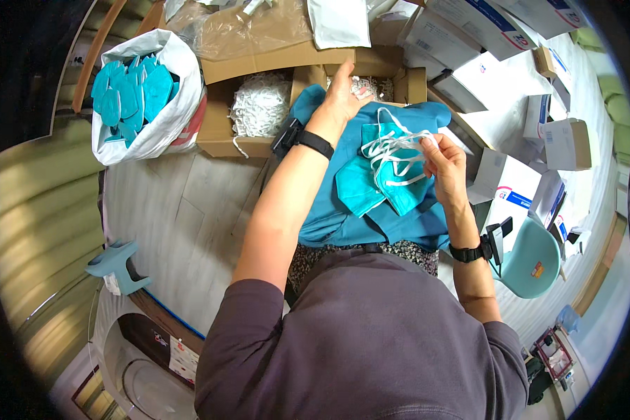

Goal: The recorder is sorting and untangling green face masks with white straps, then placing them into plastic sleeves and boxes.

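Head view: left hand [343, 87] reaches into cardboard box [259, 66] toward white straps [365, 87], fingers loosely spread, nothing gripped. Right hand [444, 164] pinches straps of teal masks [381, 178] on the lap cloth [329, 210], keeping them steady. Bag of masks [136, 94] sits left.

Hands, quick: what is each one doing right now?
Left hand: open, reaching into the cardboard box toward the white straps.
Right hand: closed, pinching white elastic bands of a teal face mask.
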The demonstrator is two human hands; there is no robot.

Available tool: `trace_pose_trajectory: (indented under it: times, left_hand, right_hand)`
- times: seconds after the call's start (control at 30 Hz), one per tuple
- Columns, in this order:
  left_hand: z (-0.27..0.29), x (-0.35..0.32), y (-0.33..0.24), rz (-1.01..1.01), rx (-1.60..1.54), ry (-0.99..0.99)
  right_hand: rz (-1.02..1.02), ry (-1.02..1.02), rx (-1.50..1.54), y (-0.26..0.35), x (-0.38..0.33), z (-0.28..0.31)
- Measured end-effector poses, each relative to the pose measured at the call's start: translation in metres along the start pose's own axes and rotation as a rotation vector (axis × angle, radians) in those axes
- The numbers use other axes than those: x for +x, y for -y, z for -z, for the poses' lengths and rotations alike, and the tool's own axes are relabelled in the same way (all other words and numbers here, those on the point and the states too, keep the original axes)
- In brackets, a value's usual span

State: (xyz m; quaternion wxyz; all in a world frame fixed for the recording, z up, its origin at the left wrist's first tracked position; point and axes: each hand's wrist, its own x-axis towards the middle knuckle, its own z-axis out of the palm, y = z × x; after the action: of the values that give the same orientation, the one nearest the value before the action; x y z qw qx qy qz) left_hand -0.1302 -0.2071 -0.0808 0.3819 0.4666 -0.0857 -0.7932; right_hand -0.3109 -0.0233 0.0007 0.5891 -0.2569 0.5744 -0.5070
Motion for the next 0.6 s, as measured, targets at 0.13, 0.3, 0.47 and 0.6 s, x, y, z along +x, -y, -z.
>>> trace_pose_trajectory:
  times: [0.13, 0.3, 0.47, 0.6]
  left_hand:
    - [0.011, 0.003, -0.005, 0.008, 0.066, 0.061]
    - [0.012, -0.026, 0.000, -0.260, 0.400, 0.014]
    - [0.004, -0.090, 0.017, -0.554, 0.583, -0.039]
    - [0.018, -0.122, 0.024, -0.404, 0.581, 0.004]
  right_hand:
    - [-0.002, -0.012, 0.008, -0.001, -0.005, 0.000]
    - [0.086, 0.005, -0.018, 0.005, -0.009, -0.003]
    - [0.149, 0.086, 0.023, 0.030, -0.020, -0.010]
    - [0.280, 0.167, -0.144, 0.056, -0.041, -0.023]
